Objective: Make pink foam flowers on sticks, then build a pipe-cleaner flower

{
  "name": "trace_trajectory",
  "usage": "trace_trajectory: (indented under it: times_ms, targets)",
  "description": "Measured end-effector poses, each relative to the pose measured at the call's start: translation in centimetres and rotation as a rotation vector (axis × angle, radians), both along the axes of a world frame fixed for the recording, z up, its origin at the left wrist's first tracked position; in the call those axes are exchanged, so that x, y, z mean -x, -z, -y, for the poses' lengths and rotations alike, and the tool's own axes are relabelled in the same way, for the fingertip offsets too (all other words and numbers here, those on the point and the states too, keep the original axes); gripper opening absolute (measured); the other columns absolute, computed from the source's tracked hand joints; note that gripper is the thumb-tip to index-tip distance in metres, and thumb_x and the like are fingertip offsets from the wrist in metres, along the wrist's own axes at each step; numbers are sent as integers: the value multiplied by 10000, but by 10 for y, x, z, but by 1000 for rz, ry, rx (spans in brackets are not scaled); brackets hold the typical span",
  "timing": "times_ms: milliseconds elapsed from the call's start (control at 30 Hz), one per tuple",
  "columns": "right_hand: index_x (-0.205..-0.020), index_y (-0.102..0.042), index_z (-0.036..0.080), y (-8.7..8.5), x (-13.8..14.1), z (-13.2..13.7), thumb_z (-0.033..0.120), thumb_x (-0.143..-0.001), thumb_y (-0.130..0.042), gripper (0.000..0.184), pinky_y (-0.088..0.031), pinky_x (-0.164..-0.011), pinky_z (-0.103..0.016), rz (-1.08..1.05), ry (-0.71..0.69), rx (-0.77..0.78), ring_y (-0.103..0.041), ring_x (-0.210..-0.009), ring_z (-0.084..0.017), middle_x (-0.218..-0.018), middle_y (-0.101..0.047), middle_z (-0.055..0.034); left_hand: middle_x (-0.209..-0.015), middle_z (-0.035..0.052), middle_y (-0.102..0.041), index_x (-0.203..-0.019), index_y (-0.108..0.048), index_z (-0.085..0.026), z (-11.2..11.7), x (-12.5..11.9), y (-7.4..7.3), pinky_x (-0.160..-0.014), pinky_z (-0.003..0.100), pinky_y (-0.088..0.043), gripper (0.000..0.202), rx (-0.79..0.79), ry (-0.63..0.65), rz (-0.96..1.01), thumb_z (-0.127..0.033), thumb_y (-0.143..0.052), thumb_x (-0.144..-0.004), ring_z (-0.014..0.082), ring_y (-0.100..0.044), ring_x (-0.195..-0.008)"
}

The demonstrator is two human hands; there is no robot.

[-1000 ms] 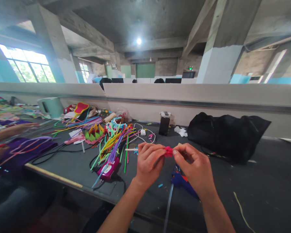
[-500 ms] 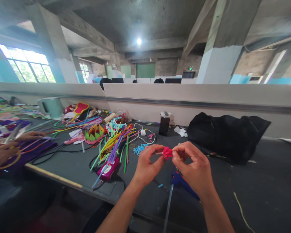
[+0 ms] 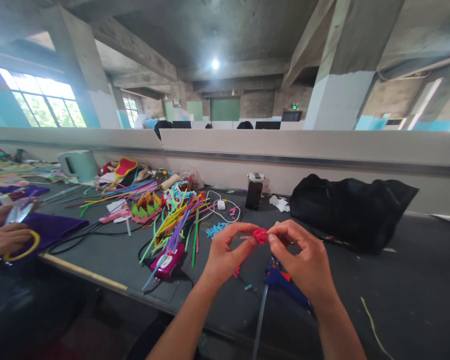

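A small red fuzzy piece [image 3: 260, 235] is pinched between both my hands above the dark table [image 3: 397, 280]. My left hand [image 3: 227, 252] grips it from the left with thumb and forefinger. My right hand [image 3: 303, 260] pinches it from the right, fingers curled. A blue glue gun [image 3: 283, 287] lies on the table just below my right hand, with a clear glue stick [image 3: 260, 315] jutting toward me.
A heap of coloured pipe cleaners [image 3: 172, 212] and a magenta tool [image 3: 167, 262] lie to the left. A black bag [image 3: 350, 207] sits at the right, a phone [image 3: 254, 192] and white charger cable [image 3: 221, 205] behind. Another person's hands [image 3: 5, 232] work over purple cloth at far left.
My hands have turned the red piece slightly and lowered a little. The other person's hands at far left have drawn back toward the table edge, now with a yellow loop.
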State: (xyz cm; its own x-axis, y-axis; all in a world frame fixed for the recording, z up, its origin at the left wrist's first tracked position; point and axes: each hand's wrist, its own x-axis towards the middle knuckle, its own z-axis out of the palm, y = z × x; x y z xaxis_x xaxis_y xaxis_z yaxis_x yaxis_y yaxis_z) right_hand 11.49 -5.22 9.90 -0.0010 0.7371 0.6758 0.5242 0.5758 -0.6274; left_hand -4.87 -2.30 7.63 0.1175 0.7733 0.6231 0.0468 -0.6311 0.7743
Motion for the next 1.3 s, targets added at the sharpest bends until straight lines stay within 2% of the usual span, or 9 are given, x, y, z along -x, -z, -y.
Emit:
trace_trajectory:
  times_ms: [200, 333, 700, 967, 1300]
  targets:
    - [-732, -620, 213, 0, -1, -1, 216, -842, -566, 122, -427, -631, -261, -21, 9, 12, -531, -638, -125, -701, -603, 23, -966, 63, -754, -994, -737, -207, -1, 2, 1, -798, 301, -533, 179, -102, -41, -73, -250, -711, -822, 198, -684, -906]
    - [-782, -645, 217, 1, -2, 0, 218, -841, -572, 94, -442, -658, -263, -41, -3, 17, -556, -671, -130, -742, -629, 19, -945, 57, -757, -995, -734, -209, -2, 1, 1, -794, 301, -525, 171, -152, -72, -83, -237, -707, -828, 186, -683, -874]
    - [-765, -625, 217, -1, -1, 1, 209, -829, -571, 84, -444, -636, -269, -15, 10, -29, -535, -636, -131, -716, -603, 18, -914, 39, -767, -999, -712, -226, 0, -1, -1, -845, 338, -489, 147, -319, -149, -142, -210, -668, -859, 177, -687, -846]
    - [-775, -632, 216, -1, -2, 1, 200, -828, -568, 85, -444, -641, -268, -13, -15, -25, -539, -649, -130, -724, -610, 19, -912, 43, -767, -1000, -708, -225, -1, 0, 0, -848, 349, -481, 144, -339, -163, -161, -212, -662, -864, 179, -684, -838]
    - [-700, -585, 214, 0, 1, -2, 187, -800, -542, 112, -421, -608, -254, 30, 39, -28, -512, -603, -125, -655, -561, 31, -872, 36, -770, -974, -709, -231, -3, -2, 2, -840, 360, -485, 130, -342, -160, -151, -214, -678, -849, 178, -691, -806]
